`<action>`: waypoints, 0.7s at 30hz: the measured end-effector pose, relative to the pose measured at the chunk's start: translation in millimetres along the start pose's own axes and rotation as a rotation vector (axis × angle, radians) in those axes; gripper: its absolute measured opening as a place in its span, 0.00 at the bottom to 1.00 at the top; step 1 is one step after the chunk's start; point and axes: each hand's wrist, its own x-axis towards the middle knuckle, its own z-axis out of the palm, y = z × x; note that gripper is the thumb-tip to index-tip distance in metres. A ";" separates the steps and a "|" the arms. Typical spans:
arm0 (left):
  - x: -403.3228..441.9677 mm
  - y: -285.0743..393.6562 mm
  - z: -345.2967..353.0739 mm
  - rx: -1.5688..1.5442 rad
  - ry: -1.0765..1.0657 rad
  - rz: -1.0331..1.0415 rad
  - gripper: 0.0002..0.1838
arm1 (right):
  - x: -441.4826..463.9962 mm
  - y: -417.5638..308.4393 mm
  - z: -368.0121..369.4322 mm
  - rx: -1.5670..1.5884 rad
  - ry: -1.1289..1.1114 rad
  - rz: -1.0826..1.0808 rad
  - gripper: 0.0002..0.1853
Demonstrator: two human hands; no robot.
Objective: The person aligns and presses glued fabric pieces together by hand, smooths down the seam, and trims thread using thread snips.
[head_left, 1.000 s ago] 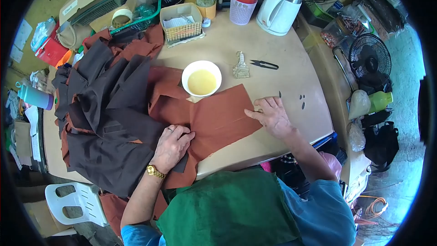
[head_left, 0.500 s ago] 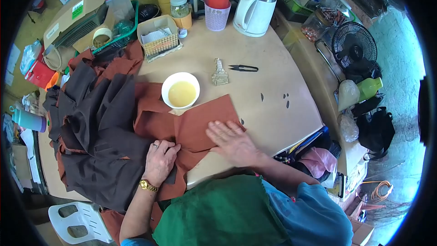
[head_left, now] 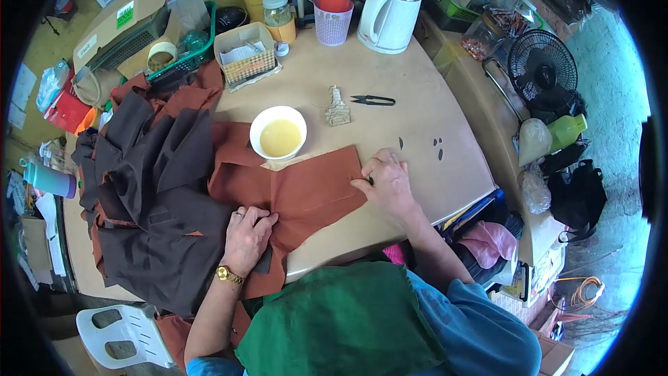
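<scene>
A rust-brown cloth [head_left: 313, 184] lies spread on the table, with a faint crease across it. At its left part, my left hand [head_left: 248, 237] is closed, its fingertips pressed together on the fabric; a ring and a gold watch show. My right hand [head_left: 390, 184] has its fingers bent and thumb drawn in at the cloth's right edge, pinching it there. A dark spot shows beside those fingertips. Left of my left hand, a large heap of dark brown cloth [head_left: 160, 202] with rust-brown parts covers the table. A white bowl [head_left: 255, 141] of yellowish liquid stands behind the spread cloth.
Thread snips [head_left: 374, 100] and a folded tan piece [head_left: 337, 108] lie behind the cloth. Small dark marks [head_left: 438, 142] dot the tabletop at right. At the back stand a white kettle [head_left: 390, 14], a lilac basket cup [head_left: 334, 28], a jar [head_left: 278, 15] and a woven box [head_left: 248, 66].
My right hand, flat on the cloth before, has slid right to its edge and bent its fingers there. The cloth's right part now lies flatter. My left hand stays at the same fold.
</scene>
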 end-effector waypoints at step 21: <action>-11.1 11.1 -13.6 -0.068 -0.180 -0.341 0.33 | -20.5 -27.8 4.2 -0.256 -0.431 -0.557 0.39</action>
